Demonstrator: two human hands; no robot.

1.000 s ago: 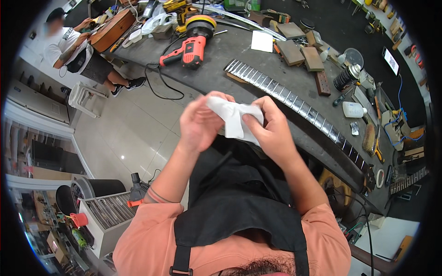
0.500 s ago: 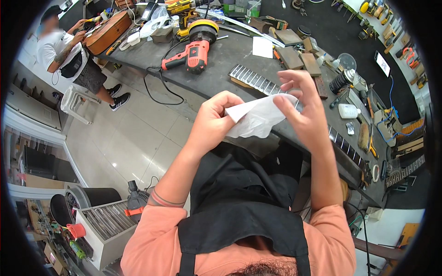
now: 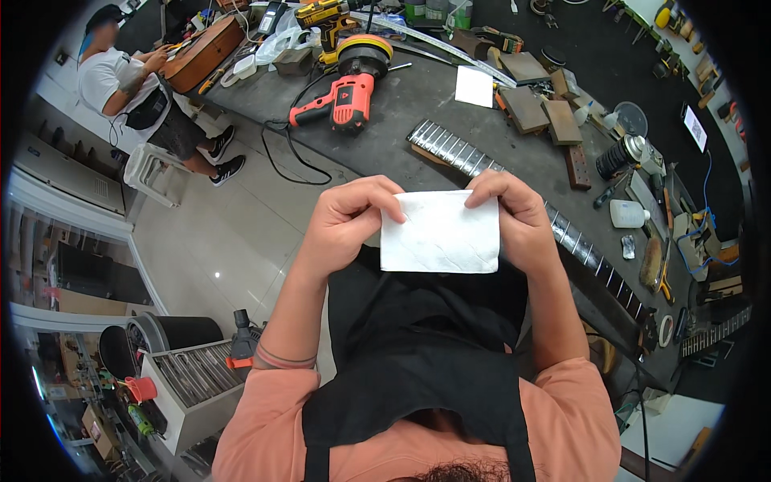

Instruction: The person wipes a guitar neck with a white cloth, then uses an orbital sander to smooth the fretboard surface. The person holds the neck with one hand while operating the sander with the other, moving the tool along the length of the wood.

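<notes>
A white paper towel [image 3: 440, 237], folded into a rectangle with faint creases, hangs in front of my black apron. My left hand [image 3: 352, 218] pinches its upper left corner between thumb and fingers. At the upper right corner my right hand [image 3: 518, 215] grips it the same way, thumb on the near face. Just beyond my right hand lies a guitar neck [image 3: 458, 151] with a dark fretboard and shiny frets, slanting along the bench edge; my right hand and forearm hide part of it.
A red polisher [image 3: 352, 100] with its cord stands on the dark workbench [image 3: 401, 108], a yellow drill [image 3: 325, 24] behind it. Wooden blocks [image 3: 524, 108], a spray can [image 3: 618, 157] and a white bottle [image 3: 629, 214] sit to the right. Far left, another person [image 3: 120, 84] works at a guitar body [image 3: 210, 55].
The paper towel, loosely unfolded and tilted before, is now a flat, neat rectangle. My right hand has come down and closed on its corner. The view has shifted slightly.
</notes>
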